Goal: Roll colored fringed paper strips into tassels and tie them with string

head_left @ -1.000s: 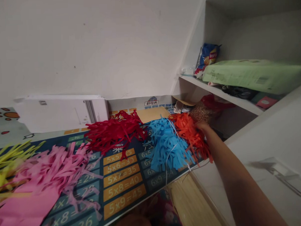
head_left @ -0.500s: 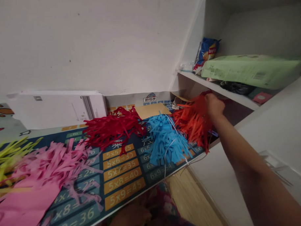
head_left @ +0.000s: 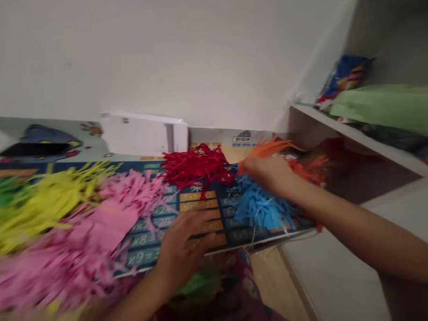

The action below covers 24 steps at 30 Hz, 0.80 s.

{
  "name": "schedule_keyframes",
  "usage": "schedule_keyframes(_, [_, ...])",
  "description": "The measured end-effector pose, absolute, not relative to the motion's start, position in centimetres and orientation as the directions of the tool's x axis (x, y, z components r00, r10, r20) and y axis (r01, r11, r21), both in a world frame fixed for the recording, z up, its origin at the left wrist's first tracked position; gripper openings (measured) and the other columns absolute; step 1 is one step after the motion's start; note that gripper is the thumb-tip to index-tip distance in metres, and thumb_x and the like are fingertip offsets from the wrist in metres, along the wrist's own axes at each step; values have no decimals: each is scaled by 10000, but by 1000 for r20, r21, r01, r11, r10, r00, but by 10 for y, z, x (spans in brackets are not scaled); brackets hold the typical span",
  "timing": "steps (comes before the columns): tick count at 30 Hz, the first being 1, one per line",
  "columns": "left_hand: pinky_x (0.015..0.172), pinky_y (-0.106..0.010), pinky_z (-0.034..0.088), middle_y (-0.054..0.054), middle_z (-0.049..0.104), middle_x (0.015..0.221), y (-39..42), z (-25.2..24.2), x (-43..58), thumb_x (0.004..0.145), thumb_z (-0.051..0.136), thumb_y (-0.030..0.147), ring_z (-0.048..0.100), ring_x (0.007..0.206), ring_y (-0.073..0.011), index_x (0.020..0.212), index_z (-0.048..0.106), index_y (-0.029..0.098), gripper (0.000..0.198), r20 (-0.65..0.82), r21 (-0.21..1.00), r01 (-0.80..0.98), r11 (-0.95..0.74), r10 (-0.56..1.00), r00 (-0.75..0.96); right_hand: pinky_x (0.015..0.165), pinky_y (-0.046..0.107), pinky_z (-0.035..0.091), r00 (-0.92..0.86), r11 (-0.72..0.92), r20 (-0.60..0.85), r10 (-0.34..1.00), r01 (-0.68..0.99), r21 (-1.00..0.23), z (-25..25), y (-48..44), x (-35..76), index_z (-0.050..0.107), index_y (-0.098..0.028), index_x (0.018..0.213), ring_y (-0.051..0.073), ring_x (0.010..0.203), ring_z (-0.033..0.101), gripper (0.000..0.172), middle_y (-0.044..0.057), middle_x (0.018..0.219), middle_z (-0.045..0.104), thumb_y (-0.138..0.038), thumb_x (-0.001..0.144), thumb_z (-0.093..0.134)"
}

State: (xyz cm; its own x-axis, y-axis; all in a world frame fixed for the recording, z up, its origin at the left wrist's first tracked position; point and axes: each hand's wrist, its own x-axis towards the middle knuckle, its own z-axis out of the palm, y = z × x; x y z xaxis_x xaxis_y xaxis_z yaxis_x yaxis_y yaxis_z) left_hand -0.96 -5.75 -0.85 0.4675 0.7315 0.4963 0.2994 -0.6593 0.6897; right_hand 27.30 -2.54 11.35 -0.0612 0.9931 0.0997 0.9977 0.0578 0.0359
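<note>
Gripping orange strips (head_left: 269, 148) near the tabletop's (head_left: 202, 212) far right corner, the right hand (head_left: 267, 173) closes over them above blue strips (head_left: 261, 208). The left hand (head_left: 184, 248) lies flat, fingers spread, at the near edge. A shelf (head_left: 357, 137) carries a chip bag (head_left: 344, 74) and green pack (head_left: 391, 105); blur hides details.

1. I see the orange paper fringe (head_left: 269, 148), a bundle of thin cut strips, lifted in my right hand (head_left: 267, 173) at two o'clock, strips fanning up and rightward.
2. The blue paper fringe (head_left: 263, 208) lies flat just beneath it, touching.
</note>
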Motion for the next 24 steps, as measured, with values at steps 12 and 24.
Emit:
schedule_keyframes(12, [855,-257,486,-2,760,881,-15,62,-80,768,538,89,686,800,-154,1036,728,193,345,236,468,531,-706,679,695,585,237,405,-591,519,65,804,645,-560,101,-20,150,747,-239,851,160,673,651,172,-1,747,736,-345,851,611])
schedule_keyframes(24, [1205,-592,109,-167,490,1500,-70,5,-51,857,549,258,330,1466,-319,1413,492,202,561,693,-78,639,-765,420,586,518,235,463,-319,-246,-266,909,103,-964,52,10,158,675,-194,794,144,563,616,393,12,700,720,-517,622,818])
